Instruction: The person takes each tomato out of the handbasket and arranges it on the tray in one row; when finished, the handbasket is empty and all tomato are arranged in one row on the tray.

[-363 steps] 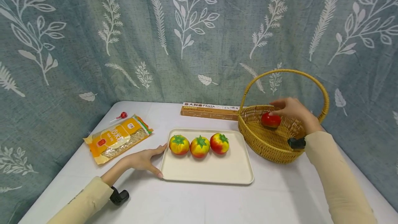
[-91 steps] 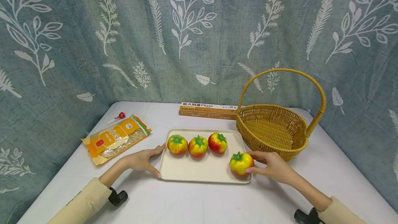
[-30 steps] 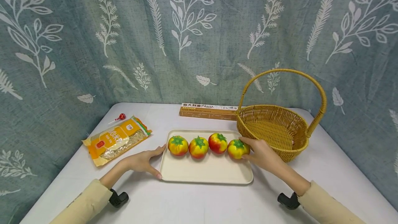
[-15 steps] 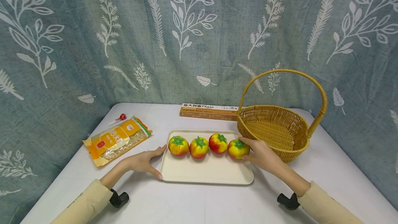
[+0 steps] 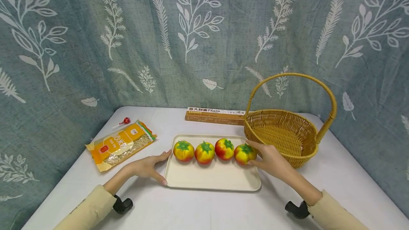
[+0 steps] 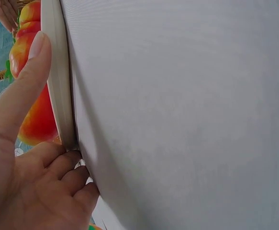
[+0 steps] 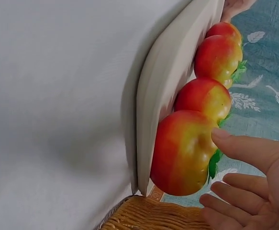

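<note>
Several red-and-yellow tomatoes with green leafy tops stand in a row along the back half of a cream tray (image 5: 212, 181). My right hand (image 5: 271, 160) is at the rightmost tomato (image 5: 244, 154); in the right wrist view the thumb tip (image 7: 220, 134) overlaps its side, while the other fingers spread apart beside it. My left hand (image 5: 145, 166) rests against the tray's left edge, thumb and index finger wide apart. In the left wrist view its thumb (image 6: 29, 79) lies along the rim and the fingertips meet the tray corner.
A wicker basket (image 5: 271, 144) with a tall handle stands right of the tray, close behind my right hand. At the back lies a long pasta box (image 5: 214, 117). A yellow grain bag (image 5: 123, 144) and a red lollipop (image 5: 126, 120) lie at the left.
Earlier my right hand was in the basket at a red tomato, then held a tomato over the tray's front right corner. That tomato now ends the row. Over the last second, both hands hardly moved.
</note>
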Available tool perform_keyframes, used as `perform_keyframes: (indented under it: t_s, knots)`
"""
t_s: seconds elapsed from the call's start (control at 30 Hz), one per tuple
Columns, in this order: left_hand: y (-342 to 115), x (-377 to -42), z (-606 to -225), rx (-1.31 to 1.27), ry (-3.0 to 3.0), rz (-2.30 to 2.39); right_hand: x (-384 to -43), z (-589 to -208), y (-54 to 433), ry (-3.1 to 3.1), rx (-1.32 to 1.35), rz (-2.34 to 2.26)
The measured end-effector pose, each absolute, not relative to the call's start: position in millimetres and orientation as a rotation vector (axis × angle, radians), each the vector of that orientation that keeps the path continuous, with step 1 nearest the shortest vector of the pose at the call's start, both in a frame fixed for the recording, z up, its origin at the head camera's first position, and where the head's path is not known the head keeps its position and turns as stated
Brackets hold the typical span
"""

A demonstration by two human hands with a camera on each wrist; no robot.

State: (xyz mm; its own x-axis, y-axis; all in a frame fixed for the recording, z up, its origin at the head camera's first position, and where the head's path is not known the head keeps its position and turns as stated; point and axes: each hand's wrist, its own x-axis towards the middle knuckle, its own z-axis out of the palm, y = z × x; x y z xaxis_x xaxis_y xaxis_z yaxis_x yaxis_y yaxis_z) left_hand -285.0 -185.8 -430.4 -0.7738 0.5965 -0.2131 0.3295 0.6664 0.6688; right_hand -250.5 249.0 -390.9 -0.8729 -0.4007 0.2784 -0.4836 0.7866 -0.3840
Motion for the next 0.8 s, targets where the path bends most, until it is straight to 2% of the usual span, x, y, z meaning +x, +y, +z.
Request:
perform_keyframes:
  t_s: [0.8]
  knots:
    - [-185.4,-283.1,-426.8,0.726,2.465,0.871,-254.1,-392.5,247.3,-2.799,0.693,0.678]
